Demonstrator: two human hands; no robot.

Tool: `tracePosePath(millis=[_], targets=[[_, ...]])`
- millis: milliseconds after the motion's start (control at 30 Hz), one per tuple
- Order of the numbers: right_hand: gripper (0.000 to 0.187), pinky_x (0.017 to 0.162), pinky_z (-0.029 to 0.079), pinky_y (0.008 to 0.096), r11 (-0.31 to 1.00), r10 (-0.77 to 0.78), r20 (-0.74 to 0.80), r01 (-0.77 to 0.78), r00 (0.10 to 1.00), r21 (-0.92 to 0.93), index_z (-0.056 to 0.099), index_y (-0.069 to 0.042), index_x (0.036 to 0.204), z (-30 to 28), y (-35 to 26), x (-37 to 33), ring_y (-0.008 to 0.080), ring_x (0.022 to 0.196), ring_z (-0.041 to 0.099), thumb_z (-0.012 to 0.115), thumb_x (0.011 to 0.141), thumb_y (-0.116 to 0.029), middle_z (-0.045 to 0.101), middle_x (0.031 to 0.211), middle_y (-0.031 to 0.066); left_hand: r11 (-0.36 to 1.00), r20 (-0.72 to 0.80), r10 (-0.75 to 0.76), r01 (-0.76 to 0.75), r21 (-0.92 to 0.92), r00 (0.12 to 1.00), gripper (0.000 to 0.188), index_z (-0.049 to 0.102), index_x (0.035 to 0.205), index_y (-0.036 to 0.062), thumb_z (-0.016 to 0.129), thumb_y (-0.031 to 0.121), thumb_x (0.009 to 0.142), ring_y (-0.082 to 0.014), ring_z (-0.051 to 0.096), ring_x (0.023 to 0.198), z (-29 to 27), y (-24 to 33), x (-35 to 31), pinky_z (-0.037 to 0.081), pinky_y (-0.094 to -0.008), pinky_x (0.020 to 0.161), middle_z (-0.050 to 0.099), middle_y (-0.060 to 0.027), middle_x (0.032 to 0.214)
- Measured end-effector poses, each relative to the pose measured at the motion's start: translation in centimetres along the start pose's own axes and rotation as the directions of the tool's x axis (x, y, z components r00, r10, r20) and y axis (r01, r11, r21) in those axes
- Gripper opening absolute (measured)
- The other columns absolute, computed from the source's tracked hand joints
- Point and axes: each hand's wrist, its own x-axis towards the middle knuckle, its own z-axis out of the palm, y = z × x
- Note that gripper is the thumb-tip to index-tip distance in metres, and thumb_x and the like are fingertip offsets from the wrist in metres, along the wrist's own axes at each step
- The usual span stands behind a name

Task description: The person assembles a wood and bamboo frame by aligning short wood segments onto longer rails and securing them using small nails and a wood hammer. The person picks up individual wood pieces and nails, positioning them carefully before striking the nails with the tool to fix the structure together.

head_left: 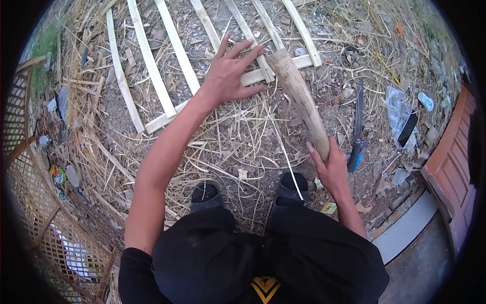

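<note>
My right hand (pixel 332 169) is wrapped round the near end of a thick wooden stick (pixel 306 104), rough and club-like, which slants up and to the left. Its far end is beside the tip of a pale wooden slat (pixel 242 25). Fingers spread, my left hand (pixel 225 73) hovers over or rests by that slat and the crosspiece (pixel 251 78); whether it touches them I cannot tell. Several more slats (pixel 152 63) run away from me in a row, their near ends at the crosspiece, which lies on the ground.
A long knife (pixel 359 109) with a dark handle lies right of the stick. Further right are a clear plastic bag (pixel 397 111), a can (pixel 426 102) and a brown panelled board (pixel 455 152). Thin wood strips (pixel 233 134) litter the ground. A lattice panel (pixel 55 233) stands left.
</note>
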Motion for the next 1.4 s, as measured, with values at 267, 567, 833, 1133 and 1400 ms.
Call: tracePosePath(millis=[267,567,833,1133,1400], targets=[[0.042,0.062,0.053,0.0505,1.000,0.010,0.047,-0.011,0.999,0.015,0.051,0.000,0.103,-0.1,0.2,1.6,0.0480,0.073,0.070,0.074,0.094,-0.034,0.067,0.077,0.0286,0.999,0.057,0.016,-0.018,0.040,0.998,0.088,0.057,0.143,0.0052,0.068,0.069,0.083,-0.0285,0.049,0.141,0.1,0.2,0.2,0.010,-0.0538,0.129,0.060,-0.0161,0.141],[0.043,0.058,0.052,0.0506,0.925,-0.337,-0.187,0.362,0.923,0.120,0.050,0.000,0.105,-1.2,-0.2,-0.1,0.0494,0.072,0.069,0.073,0.095,-0.035,0.066,0.074,0.0280,0.993,0.045,0.069,-0.073,0.094,0.997,0.100,0.048,0.149,0.0040,0.063,0.076,0.082,-0.0263,0.048,0.142,0.2,-0.2,0.2,0.011,-0.0543,0.129,0.065,-0.0109,0.136],[0.048,0.062,0.055,0.0514,0.887,-0.356,-0.274,0.415,0.894,0.201,0.051,0.003,0.111,-2.8,-3.4,0.7,0.0492,0.071,0.068,0.072,0.095,-0.038,0.066,0.075,0.0306,0.995,0.079,-0.007,-0.001,0.097,0.997,0.108,0.035,0.156,0.0010,0.067,0.071,0.081,-0.0251,0.044,0.144,-0.4,-0.7,-1.0,0.010,-0.0541,0.130,0.065,-0.0020,0.139],[0.040,0.061,0.056,0.0495,0.969,-0.213,-0.093,0.222,0.973,0.112,0.050,0.001,0.107,-1.7,-2.1,0.7,0.0473,0.074,0.070,0.074,0.093,-0.028,0.067,0.079,0.0285,1.000,0.042,0.007,-0.008,0.029,0.999,0.089,0.058,0.137,0.0021,0.074,0.066,0.078,-0.0338,0.048,0.141,-0.6,-0.3,-0.5,0.012,-0.0527,0.129,0.059,-0.0186,0.142],[0.038,0.061,0.056,0.0464,0.997,-0.036,0.014,0.037,0.999,-0.064,0.052,0.002,0.111,-0.5,-0.1,2.0,0.0437,0.073,0.072,0.074,0.094,-0.024,0.068,0.077,0.0257,0.998,-0.004,0.037,-0.037,0.047,0.999,0.105,0.039,0.154,0.0028,0.075,0.066,0.078,-0.0332,0.049,0.140,0.3,0.0,0.9,0.013,-0.0541,0.129,0.064,-0.0093,0.140]])
